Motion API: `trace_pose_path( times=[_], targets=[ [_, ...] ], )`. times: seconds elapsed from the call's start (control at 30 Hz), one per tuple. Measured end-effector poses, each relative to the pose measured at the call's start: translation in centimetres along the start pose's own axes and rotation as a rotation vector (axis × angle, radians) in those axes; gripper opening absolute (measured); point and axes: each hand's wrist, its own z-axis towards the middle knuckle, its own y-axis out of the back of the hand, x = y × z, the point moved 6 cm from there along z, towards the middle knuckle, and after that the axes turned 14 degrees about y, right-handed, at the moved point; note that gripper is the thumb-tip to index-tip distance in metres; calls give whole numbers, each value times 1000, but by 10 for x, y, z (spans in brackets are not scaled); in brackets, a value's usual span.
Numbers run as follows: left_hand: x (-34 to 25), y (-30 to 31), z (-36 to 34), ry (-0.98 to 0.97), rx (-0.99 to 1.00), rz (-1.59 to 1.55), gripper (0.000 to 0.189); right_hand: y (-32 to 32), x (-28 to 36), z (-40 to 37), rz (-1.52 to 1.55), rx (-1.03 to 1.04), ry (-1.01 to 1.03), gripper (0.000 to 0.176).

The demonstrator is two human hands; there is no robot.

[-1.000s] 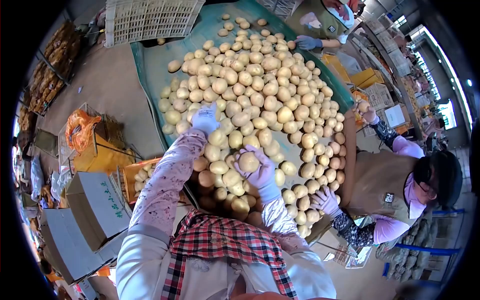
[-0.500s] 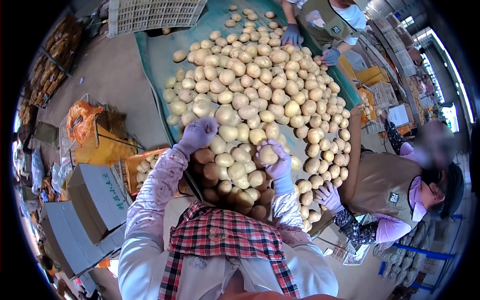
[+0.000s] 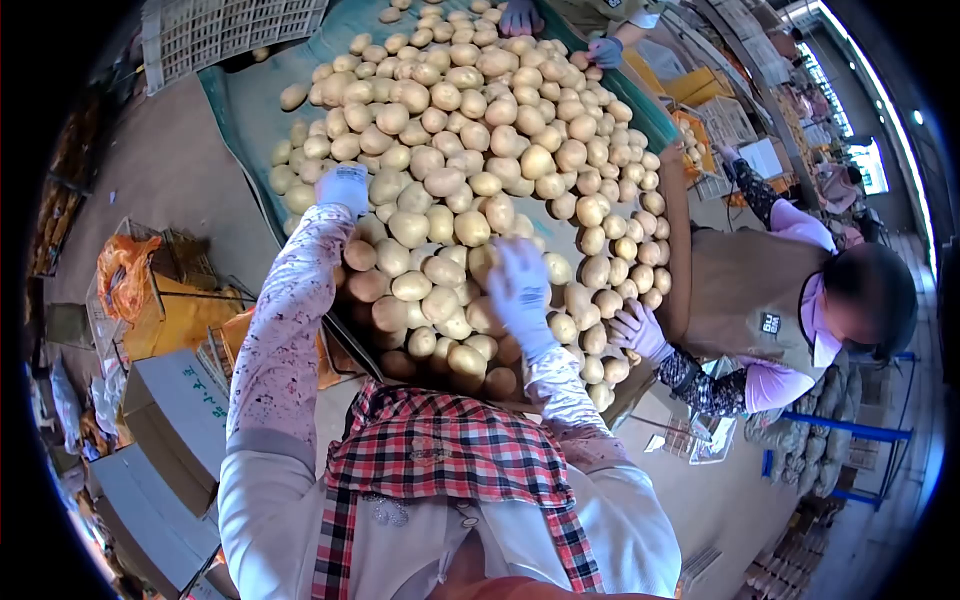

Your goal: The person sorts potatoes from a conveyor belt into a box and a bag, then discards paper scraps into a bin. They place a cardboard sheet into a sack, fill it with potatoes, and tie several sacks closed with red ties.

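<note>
Over potatoes [image 3: 444, 181], right fingers [image 3: 511, 256] half-open, touching 1.

Produce packing shed or warehouse by appearance, loose potatoes [image 3: 411, 228] heaped on green-surfaced table [image 3: 236, 105], pale slatted crate [image 3: 235, 28] at far end, cardboard boxes [image 3: 182, 398] at left, filled sacks [image 3: 790, 455] by blue metal frame [image 3: 848, 427], aproned co-worker [image 3: 735, 280] alongside, bright windows [image 3: 868, 165] beyond.

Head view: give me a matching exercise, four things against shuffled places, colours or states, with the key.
1. Potatoes
2. Wearer's right hand
3. Wearer's apron
4. Large upper-left crate

A. Red, black and white check
B. Off-white, slatted
C. Heaped across the table
D. Pale-gloved

Pairs: 1-C, 2-D, 3-A, 4-B
</note>
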Motion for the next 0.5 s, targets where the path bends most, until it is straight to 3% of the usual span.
trace_pose_path(
  times=[0.1, 0.13, 0.17, 0.2, 0.23, 0.3, 0.37, 0.4, 0.43, 0.5],
  targets=[
    [13, 20, -27, -185, -85, -315, 48, -17, 20, -15, -34, 169, 129, 32],
    [30, 18, -30, -152, -29, -589, 55, -27, -1, -31, 137, 78, 99, 20],
    [40, 22, -45, -249, 138, -969, 58, -26, -17, -44, 214, 219, -177, 12],
    [57, 14, -55, -341, 222, -1237, 58, -18, -23, -54, -55, 175, -97, 13],
    [71, 20, -94, -310, 411, -1598, 54, -12, -34, -64, 13, 133, -153, 12],
    [122, -5, -137, -201, 377, -1926, 51, -17, -67, -104, 88, 45, -369, 11],
    [169, -50, -181, -16, 374, -2169, 50, -5, -73, -104, 122, 9, -368, 13],
    [191, -82, -199, 138, 469, -2302, 50, -2, -74, -99, 181, -10, -373, 13],
    [214, -114, -214, 319, 411, -2301, 45, -4, -79, -100, 249, -55, -378, 15],
    [245, -185, -236, 569, 539, -2290, 36, 1, -70, -77, 379, -106, -500, 16]
  ],
)
